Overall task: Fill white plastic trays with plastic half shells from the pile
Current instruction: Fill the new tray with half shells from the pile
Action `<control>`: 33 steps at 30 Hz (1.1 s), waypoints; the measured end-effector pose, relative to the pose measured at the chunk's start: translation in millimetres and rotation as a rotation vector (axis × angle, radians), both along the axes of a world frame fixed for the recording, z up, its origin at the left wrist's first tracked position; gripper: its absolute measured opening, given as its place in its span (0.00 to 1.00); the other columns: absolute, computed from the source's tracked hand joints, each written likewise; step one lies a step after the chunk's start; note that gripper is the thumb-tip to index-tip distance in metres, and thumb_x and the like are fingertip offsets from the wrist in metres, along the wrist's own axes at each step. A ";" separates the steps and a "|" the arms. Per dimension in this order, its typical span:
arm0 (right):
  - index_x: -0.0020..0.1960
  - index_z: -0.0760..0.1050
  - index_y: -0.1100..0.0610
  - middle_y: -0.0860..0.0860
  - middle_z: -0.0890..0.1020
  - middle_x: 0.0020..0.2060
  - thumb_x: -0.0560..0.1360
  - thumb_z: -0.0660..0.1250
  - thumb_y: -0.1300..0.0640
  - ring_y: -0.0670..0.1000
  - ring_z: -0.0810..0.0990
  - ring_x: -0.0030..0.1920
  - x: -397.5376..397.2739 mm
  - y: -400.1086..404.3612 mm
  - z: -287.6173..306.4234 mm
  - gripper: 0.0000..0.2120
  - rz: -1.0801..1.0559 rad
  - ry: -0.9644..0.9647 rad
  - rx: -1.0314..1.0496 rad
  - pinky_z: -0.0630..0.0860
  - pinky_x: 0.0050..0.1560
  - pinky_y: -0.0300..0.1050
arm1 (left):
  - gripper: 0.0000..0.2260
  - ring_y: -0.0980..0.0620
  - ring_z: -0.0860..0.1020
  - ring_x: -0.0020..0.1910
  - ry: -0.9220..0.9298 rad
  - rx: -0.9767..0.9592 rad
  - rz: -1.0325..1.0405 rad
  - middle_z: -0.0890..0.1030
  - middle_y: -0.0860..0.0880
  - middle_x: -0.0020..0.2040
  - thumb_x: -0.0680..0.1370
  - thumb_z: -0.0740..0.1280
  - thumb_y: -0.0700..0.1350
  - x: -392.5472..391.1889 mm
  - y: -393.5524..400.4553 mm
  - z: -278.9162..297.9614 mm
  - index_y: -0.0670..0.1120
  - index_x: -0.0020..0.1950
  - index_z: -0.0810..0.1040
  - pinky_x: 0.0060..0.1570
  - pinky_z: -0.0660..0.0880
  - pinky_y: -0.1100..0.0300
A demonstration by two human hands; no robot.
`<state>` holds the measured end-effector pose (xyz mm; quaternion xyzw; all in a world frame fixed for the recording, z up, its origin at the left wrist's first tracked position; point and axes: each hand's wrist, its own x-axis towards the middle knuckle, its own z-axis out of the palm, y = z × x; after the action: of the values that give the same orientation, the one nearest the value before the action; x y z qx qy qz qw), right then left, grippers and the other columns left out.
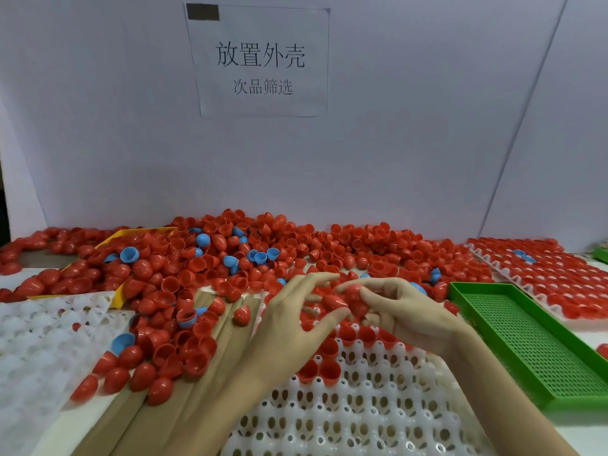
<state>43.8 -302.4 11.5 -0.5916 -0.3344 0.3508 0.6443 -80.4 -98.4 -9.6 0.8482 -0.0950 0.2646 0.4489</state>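
A big pile of red half shells (250, 255), with a few blue ones mixed in, covers the back of the table. In front of me lies a white plastic tray (355, 413) with several red shells seated in its far rows. My right hand (404, 311) pinches a red half shell (353, 292) over the tray's far edge. My left hand (296, 311) hovers beside it, fingers spread, thumb and fingertips touching a red shell (334, 301). Whether it grips that shell I cannot tell.
Another white tray (39, 343) lies at the left, mostly unfilled. A filled tray of red shells (543, 274) sits at the far right. A green mesh tray (526, 340) lies right of my hands. A yellow tray (144, 230) is half buried in the pile. Cardboard strips (171, 413) lie at the front left.
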 end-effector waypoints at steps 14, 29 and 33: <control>0.68 0.81 0.55 0.60 0.84 0.62 0.81 0.72 0.52 0.55 0.86 0.58 20.9 -14.3 0.7 0.18 -0.284 -0.045 0.028 0.83 0.59 0.41 | 0.07 0.47 0.87 0.46 0.276 -0.606 -0.128 0.87 0.47 0.50 0.81 0.69 0.46 0.9 0.6 5.6 0.51 0.58 0.85 0.46 0.82 0.62; 0.60 0.85 0.54 0.53 0.86 0.58 0.83 0.68 0.61 0.56 0.86 0.56 -8.4 -5.8 9.4 0.10 -0.233 -0.529 -0.055 0.83 0.55 0.45 | 0.19 0.42 0.84 0.38 0.424 -0.673 -0.142 0.87 0.40 0.44 0.85 0.59 0.56 3.5 5.4 -0.7 0.43 0.58 0.81 0.37 0.79 0.59; 0.60 0.85 0.53 0.49 0.87 0.58 0.83 0.67 0.63 0.54 0.87 0.50 -20.9 7.8 14.9 0.11 -0.217 -0.702 -0.071 0.81 0.46 0.41 | 0.22 0.46 0.80 0.33 0.439 -0.650 -0.108 0.85 0.41 0.38 0.83 0.60 0.61 5.9 7.4 -4.0 0.45 0.54 0.84 0.39 0.78 0.54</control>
<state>22.9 -294.7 26.5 -0.7301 -0.4579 0.0673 0.5028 -74.5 -91.0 -13.7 0.6922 0.0475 0.0691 0.7169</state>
